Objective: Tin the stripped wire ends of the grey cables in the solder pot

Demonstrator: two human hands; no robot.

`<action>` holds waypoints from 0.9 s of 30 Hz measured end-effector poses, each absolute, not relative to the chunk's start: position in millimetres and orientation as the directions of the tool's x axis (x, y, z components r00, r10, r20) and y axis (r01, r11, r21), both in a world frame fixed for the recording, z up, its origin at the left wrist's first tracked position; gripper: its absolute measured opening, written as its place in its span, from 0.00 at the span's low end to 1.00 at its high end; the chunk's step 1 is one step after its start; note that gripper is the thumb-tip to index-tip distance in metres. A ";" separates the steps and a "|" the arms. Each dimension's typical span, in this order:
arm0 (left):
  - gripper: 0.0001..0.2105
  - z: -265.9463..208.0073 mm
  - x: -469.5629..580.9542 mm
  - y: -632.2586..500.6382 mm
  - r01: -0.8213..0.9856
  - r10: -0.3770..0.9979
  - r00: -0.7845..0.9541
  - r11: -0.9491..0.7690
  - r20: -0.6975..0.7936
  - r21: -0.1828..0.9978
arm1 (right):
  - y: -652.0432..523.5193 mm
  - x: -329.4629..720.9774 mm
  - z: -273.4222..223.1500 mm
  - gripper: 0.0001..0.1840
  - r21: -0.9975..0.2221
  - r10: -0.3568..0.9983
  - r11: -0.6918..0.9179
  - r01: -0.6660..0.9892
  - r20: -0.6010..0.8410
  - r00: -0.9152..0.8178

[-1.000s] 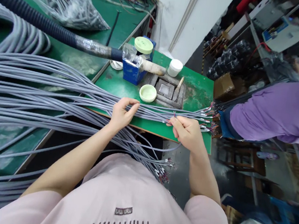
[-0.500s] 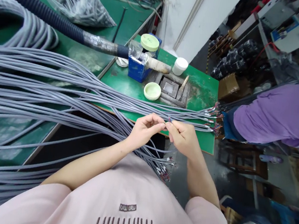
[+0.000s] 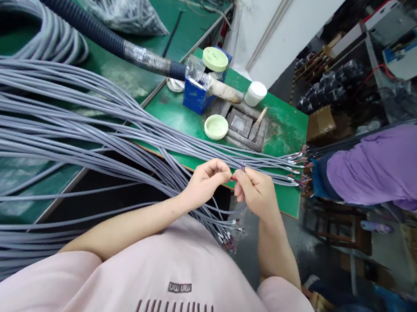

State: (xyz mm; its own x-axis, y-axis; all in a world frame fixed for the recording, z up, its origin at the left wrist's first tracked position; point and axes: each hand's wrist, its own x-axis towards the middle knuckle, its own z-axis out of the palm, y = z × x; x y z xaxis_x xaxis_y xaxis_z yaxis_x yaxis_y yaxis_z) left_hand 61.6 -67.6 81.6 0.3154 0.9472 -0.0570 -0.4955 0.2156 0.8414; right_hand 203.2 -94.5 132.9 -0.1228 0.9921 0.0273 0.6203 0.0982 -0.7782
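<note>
Thumb and fingertips of my left hand (image 3: 209, 179) pinch the end of a thin red wire (image 3: 233, 178). Close beside it, my right hand (image 3: 257, 190) is closed around a cable's fanned-out wires, with blue and red strands (image 3: 243, 166) poking up above the fingers. Both hands are just over the near edge of the green bench. Grey cables (image 3: 180, 140) run in a long bundle behind them, their stripped ends (image 3: 302, 167) showing coloured wires at the right. More cable ends (image 3: 228, 237) hang below my hands, in front of the pink shirt.
Beyond the cables are a solder pot (image 3: 240, 123), a pale green dish (image 3: 216, 127), a white jar (image 3: 255, 93) and a blue box (image 3: 195, 95). A black corrugated hose (image 3: 95, 28) crosses the left bench. A person in purple (image 3: 389, 168) is at the right.
The two hands have drawn slightly apart, and the red wire now shows between them. The whole view has shifted a little.
</note>
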 end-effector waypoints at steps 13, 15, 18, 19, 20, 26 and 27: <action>0.09 62.5 48.8 -56.8 -0.194 0.917 0.368 -0.086 0.153 0.977 | -141.2 254.1 112.2 0.19 -0.983 0.957 -0.181 -0.011 -0.178 0.230; 0.07 54.1 42.7 -48.2 0.013 0.887 0.388 -0.277 0.250 0.961 | -168.6 274.8 96.0 0.20 -0.973 0.906 -0.210 -0.090 -0.229 0.355; 0.07 43.5 41.0 -35.1 0.299 0.789 0.495 -0.549 0.365 0.780 | -209.6 305.3 58.8 0.23 -0.915 0.788 -0.404 0.006 -0.345 0.510; 0.08 40.8 43.2 -31.0 0.373 0.759 0.533 -0.607 0.374 0.701 | -221.3 313.7 45.5 0.24 -0.861 0.727 -0.495 0.115 -0.338 0.598; 0.09 38.4 46.5 -27.2 0.435 0.738 0.563 -0.648 0.373 0.625 | -231.3 320.5 33.3 0.25 -0.779 0.655 -0.585 0.223 -0.292 0.697; 0.10 26.9 76.0 -7.7 0.575 0.689 0.625 -0.724 0.367 0.381 | -240.5 310.5 6.3 0.25 -0.754 0.712 -0.580 0.308 -0.286 0.641; 0.09 26.4 79.2 -5.7 0.578 0.685 0.630 -0.729 0.367 0.368 | -232.8 300.4 7.8 0.25 -0.809 0.766 -0.533 0.245 -0.339 0.546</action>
